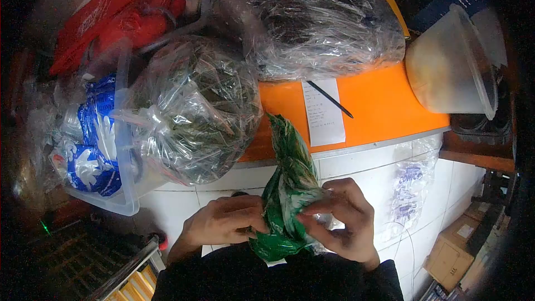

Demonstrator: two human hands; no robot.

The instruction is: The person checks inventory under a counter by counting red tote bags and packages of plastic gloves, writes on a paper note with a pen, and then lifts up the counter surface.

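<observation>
A crumpled green and whitish plastic bag (284, 217) is held upright in front of my body, its twisted end pointing away over the table edge. My left hand (225, 220) grips its left side with bent fingers. On the opposite side my right hand (345, 217) pinches the pale, gathered plastic between thumb and fingers. What the bag contains cannot be made out. Just beyond my left hand sits a big knotted clear bag (195, 111) filled with something dark green and leafy-looking.
A handwritten paper (325, 125) and a black pen (331, 100) lie on the orange tabletop (384, 95). Behind them is a large plastic-wrapped bundle (329, 22). A translucent tub (451, 67) stands right; a clear bin (128, 184) with blue packets stands left. Cardboard boxes (451, 251) are lower right.
</observation>
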